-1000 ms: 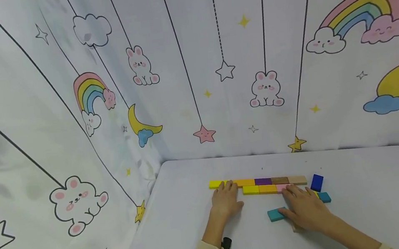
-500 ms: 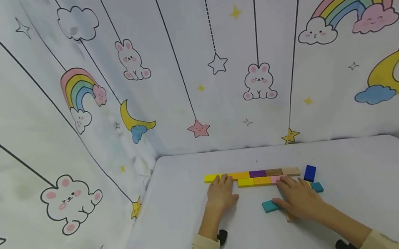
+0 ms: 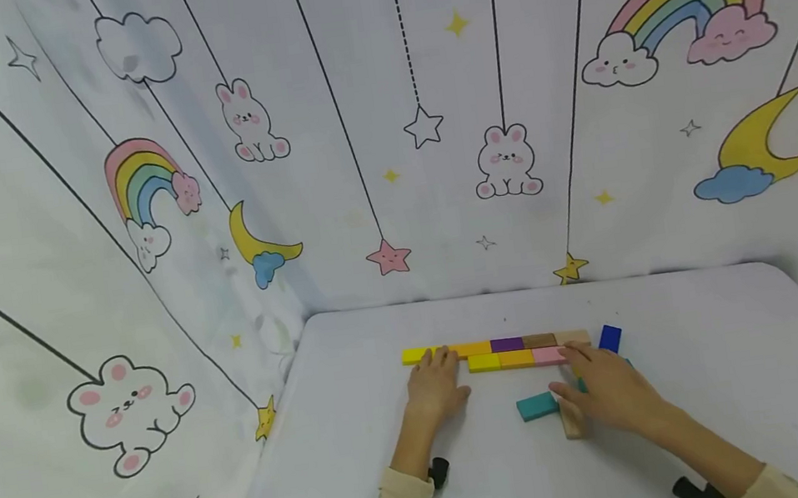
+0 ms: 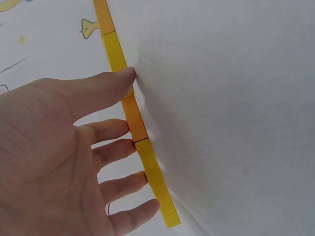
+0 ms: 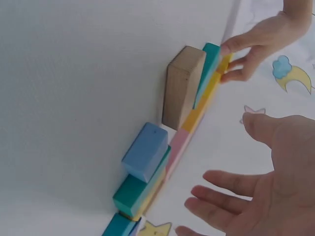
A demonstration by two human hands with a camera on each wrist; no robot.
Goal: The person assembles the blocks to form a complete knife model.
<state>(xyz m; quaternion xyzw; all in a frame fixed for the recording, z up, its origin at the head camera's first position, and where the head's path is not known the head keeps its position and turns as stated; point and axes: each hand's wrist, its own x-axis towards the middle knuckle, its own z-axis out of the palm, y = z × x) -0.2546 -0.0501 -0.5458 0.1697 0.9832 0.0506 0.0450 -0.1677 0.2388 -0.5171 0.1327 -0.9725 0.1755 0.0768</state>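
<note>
head: right hand [image 3: 614, 389] has shifted right, baring nearly all of the pink block [image 3: 549, 355] plus more of the wood block [image 3: 572, 420] in front of it; pink looks released, lined up in the front row [image 3: 516, 360]. left hand [image 3: 432, 386] is left of pink, at the back row [image 3: 507, 345]. teal block [image 3: 537, 407] front-left of pink, dark blue block [image 3: 610, 338] right of it. white table [image 3: 491, 489], cartoon-print cloth wall [image 3: 309, 252] behind pink

left wrist: fingers apart, tips against back row; can't tell if thumb presses

right wrist: fingers spread, pinching nothing, pink beyond wood block
</note>
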